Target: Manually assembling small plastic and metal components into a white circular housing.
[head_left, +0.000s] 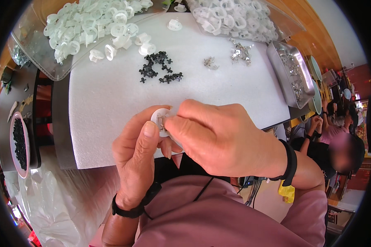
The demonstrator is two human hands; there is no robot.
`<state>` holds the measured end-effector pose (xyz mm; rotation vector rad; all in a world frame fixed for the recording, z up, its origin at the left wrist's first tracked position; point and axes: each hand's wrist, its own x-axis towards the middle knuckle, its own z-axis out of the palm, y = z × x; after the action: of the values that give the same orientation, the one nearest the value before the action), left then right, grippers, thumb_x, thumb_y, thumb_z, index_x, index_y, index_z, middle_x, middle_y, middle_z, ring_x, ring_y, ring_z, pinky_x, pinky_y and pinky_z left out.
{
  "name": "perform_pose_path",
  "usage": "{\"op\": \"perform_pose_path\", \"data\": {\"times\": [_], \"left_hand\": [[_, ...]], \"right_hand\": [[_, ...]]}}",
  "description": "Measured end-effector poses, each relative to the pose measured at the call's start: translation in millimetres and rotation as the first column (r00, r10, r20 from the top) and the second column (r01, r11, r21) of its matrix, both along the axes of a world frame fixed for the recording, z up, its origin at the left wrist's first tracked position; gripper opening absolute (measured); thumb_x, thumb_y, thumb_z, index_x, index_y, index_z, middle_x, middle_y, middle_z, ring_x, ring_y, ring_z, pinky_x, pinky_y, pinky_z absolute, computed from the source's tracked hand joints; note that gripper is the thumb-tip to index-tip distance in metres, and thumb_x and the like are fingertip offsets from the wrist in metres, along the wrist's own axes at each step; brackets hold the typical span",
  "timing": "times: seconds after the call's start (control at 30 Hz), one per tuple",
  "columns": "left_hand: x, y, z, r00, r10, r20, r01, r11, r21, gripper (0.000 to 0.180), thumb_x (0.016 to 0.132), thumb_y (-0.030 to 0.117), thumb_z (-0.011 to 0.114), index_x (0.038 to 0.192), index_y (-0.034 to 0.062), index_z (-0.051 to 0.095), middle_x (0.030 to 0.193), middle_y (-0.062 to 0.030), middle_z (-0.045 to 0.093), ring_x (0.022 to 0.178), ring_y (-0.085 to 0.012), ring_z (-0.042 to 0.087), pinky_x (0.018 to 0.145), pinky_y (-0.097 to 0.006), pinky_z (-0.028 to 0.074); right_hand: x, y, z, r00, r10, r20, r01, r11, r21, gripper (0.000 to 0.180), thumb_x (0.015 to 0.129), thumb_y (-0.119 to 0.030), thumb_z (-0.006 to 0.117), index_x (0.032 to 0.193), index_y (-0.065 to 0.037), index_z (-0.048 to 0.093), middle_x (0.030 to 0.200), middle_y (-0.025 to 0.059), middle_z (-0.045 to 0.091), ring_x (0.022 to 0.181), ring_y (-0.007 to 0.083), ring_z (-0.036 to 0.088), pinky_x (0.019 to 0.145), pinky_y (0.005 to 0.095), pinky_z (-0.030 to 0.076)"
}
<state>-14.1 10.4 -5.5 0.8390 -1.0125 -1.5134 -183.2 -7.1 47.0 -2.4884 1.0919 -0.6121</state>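
Observation:
Between the thumb and fingers of my left hand (pixel 135 146) is a round white plastic piece (pixel 157 117), held over the near edge of the white foam sheet (pixel 107 107). My right hand (pixel 218 136) reaches across from the right, thumb and forefinger pinched at the middle of that piece. Something small and metallic-looking shows at its fingertips, too small and covered to name. Beyond the hands lie several small black cross-shaped parts (pixel 150 68). Farther right are two little heaps of metal clips, a small heap (pixel 210 63) and a larger heap (pixel 241 53).
White plastic pieces (pixel 90 24) fill a clear tray at the back left; more white pieces (pixel 235 18) lie at the back right. A metal tray (pixel 279 74) of clips stands right. A pink bowl (pixel 27 164) of black parts sits far left. Another person (pixel 338 144) sits at right.

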Motion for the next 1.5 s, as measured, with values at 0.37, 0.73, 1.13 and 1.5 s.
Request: {"op": "perform_pose_path", "data": {"times": [0.37, 0.73, 1.13, 1.5], "left_hand": [[1, 1, -2, 1.0, 0.009, 0.023, -0.008, 0.999, -0.043, 0.034, 0.1, 0.022, 0.049, 0.117, -0.0053, 0.058, 0.084, -0.0046, 0.061, 0.064, -0.0086, 0.052, 0.061, -0.023, 0.044], [1, 1, -1, 0.999, 0.021, 0.026, -0.02, 1.0, -0.008, 0.033, 0.098, 0.021, 0.052, 0.116, -0.0055, 0.059, 0.085, -0.0053, 0.062, 0.064, -0.009, 0.052, 0.061, -0.024, 0.045], [3, 1, -2, 1.0, -0.007, 0.004, 0.007, 1.0, -0.003, 0.039, 0.1, 0.024, 0.048, 0.119, -0.0083, 0.058, 0.086, -0.008, 0.063, 0.064, -0.0114, 0.054, 0.062, -0.026, 0.047], [5, 1, -5, 1.0, 0.001, -0.012, -0.001, 1.0, 0.003, 0.038, 0.1, 0.024, 0.048, 0.118, -0.0079, 0.058, 0.086, -0.008, 0.064, 0.063, -0.0112, 0.054, 0.061, -0.026, 0.046]], "right_hand": [[3, 3, -21, 0.993, 0.059, 0.098, -0.021, 0.937, -0.348, 0.027, 0.074, -0.003, 0.065, 0.099, 0.006, 0.062, 0.068, 0.003, 0.046, 0.051, 0.0144, 0.053, 0.039, 0.0257, 0.043], [3, 8, -26, 0.995, 0.009, 0.097, 0.028, 0.926, -0.376, 0.018, 0.074, -0.011, 0.065, 0.085, 0.001, 0.058, 0.073, 0.0034, 0.045, 0.057, 0.0151, 0.054, 0.047, 0.0275, 0.045], [-4, 10, -31, 0.994, 0.036, 0.105, 0.006, 0.927, -0.374, 0.031, 0.074, -0.009, 0.063, 0.101, 0.006, 0.057, 0.076, 0.0043, 0.047, 0.059, 0.0146, 0.054, 0.049, 0.0268, 0.046], [-2, 14, -37, 0.993, 0.028, 0.111, 0.014, 0.93, -0.368, 0.04, 0.074, -0.008, 0.062, 0.109, 0.01, 0.054, 0.076, 0.0045, 0.045, 0.057, 0.0139, 0.052, 0.047, 0.0262, 0.045]]}}
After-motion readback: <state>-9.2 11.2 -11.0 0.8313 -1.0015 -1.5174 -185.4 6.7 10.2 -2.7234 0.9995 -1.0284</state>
